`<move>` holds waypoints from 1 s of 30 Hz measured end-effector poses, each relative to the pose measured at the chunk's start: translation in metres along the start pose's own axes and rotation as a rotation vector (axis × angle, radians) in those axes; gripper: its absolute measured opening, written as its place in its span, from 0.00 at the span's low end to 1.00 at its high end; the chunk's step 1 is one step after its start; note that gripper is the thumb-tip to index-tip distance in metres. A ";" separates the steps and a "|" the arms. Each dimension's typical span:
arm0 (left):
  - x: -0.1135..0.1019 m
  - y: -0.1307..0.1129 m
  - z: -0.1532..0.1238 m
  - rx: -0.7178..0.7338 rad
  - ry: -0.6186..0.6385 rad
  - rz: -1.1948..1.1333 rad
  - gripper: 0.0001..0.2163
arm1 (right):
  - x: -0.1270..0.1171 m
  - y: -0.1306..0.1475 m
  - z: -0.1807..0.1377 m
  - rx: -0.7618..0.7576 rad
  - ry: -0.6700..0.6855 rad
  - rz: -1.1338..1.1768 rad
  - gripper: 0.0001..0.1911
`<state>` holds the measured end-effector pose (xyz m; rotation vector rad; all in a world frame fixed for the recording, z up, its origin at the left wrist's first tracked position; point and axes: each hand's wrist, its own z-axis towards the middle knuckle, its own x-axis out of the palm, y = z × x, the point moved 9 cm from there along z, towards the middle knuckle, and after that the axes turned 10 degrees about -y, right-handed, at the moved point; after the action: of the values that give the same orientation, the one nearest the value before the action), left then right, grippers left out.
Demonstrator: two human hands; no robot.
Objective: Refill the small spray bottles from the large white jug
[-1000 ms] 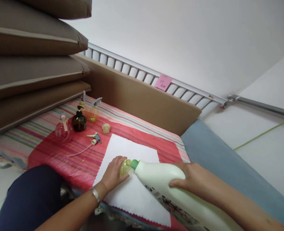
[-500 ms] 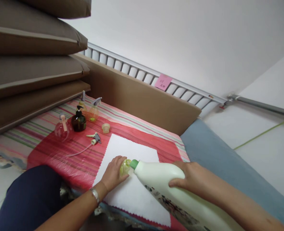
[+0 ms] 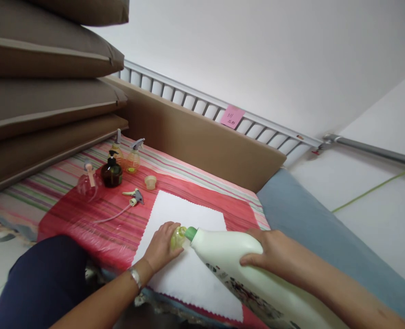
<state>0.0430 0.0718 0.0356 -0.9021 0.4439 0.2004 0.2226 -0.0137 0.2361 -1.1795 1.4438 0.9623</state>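
Note:
My left hand [image 3: 163, 244] is closed around a small clear yellowish bottle [image 3: 178, 237] over the white cloth [image 3: 202, 278]. My right hand [image 3: 269, 251] grips a large pale-green bottle [image 3: 230, 251] with a green spout, tilted so its tip meets the small bottle's mouth. Whether liquid is flowing I cannot tell. To the left of the cloth lies a detached spray nozzle [image 3: 137, 197] with a long thin tube. Beyond it sits a small translucent cup-like piece [image 3: 150, 182].
At the back left stand a dark pump bottle [image 3: 112, 173], a clear pink spray bottle [image 3: 87, 185] and yellowish spray bottles [image 3: 133, 160]. Stacked brown cushions [image 3: 51, 100] rise on the left. A brown board [image 3: 195, 132] and white railing [image 3: 175, 91] run along the back.

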 end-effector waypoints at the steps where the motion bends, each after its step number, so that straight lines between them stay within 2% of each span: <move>1: 0.000 0.000 0.000 0.000 0.000 -0.001 0.31 | 0.000 0.000 0.000 -0.001 -0.003 0.001 0.19; 30: -0.001 -0.003 0.000 0.017 0.000 0.012 0.29 | 0.001 -0.001 0.004 -0.026 -0.007 0.010 0.20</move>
<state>0.0434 0.0703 0.0385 -0.8830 0.4506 0.2078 0.2243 -0.0102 0.2347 -1.1873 1.4370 0.9936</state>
